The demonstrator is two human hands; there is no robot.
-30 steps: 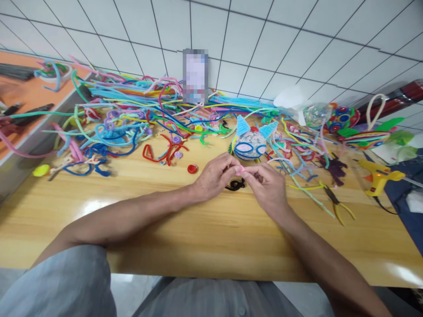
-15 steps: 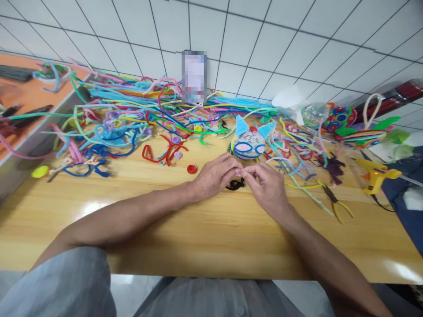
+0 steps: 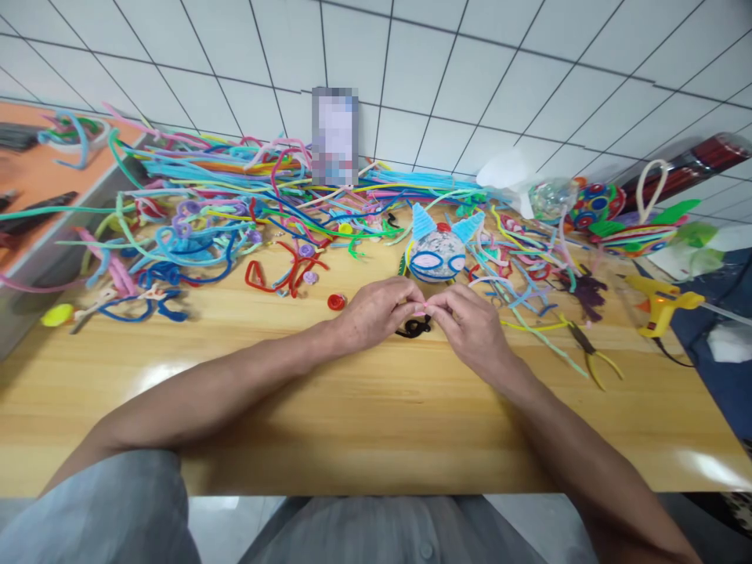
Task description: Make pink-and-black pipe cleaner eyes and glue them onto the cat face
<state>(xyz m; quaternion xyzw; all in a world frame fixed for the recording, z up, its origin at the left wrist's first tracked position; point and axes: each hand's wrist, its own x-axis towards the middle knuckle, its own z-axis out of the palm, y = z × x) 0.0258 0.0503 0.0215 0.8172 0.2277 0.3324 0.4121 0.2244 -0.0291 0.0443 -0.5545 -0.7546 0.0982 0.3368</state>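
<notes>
My left hand and my right hand meet fingertip to fingertip at mid-table, both pinching a small pink piece. Most of that piece is hidden by the fingers. Just behind them sits a speckled ball with light blue pointed ears and blue-rimmed pink ovals on its front. A black curled piece lies partly under my hands. To the left of my left hand is a small red coil, with bent red stems farther back.
Piles of coloured fuzzy stems line the back of the wooden table. A phone leans on the tiled wall. Yellow-handled pliers and a yellow glue gun lie at right, below decorated balls. An orange surface is at left.
The view has shifted slightly, so the table items appear a little farther left. Both hands keep their pinch on the pink piece, with only slight finger movement.
</notes>
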